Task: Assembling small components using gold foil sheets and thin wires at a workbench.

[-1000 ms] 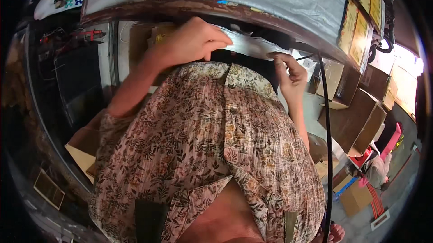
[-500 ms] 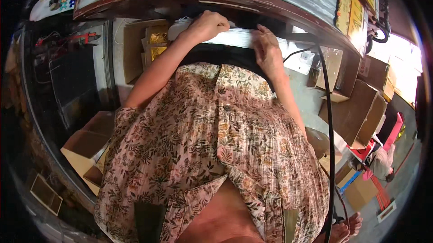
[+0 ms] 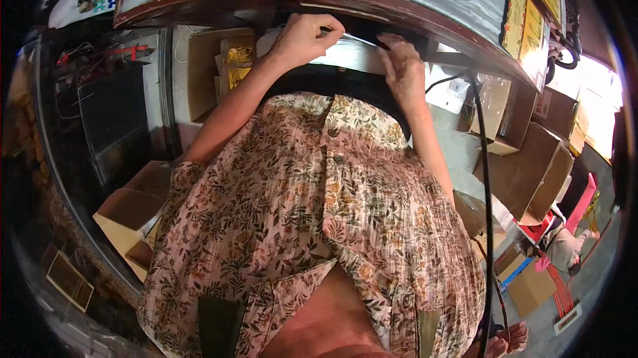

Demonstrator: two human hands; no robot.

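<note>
A white, shiny bundle point(image 3: 352, 56), apparently of fine strands, stretches across my dark-clothed lap point(image 3: 332, 82) under the table's front edge. My left hand point(image 3: 304, 40) is over the bundle's left part, thumb and forefinger brought together in a pinch. Whatever is between those fingertips is too small to make out. At the bundle's right end my right hand point(image 3: 403, 69) is loosely bent, its thumb and forefinger apart. Its other fingers are partly hidden, and I see nothing held in it.
The table point(image 3: 372, 2) with a grey-blue cover and worn brown edge spans the top. A black cable point(image 3: 487, 192) hangs at my right. Open cardboard boxes point(image 3: 525, 172) stand on the right, another box point(image 3: 136, 208) at lower left. Farther right is another person point(image 3: 567, 248).
My left hand has turned and its fingers have lifted off the white bundle into a pinch. The right hand has shifted slightly right, its fingers more bent. The view has moved a little.
</note>
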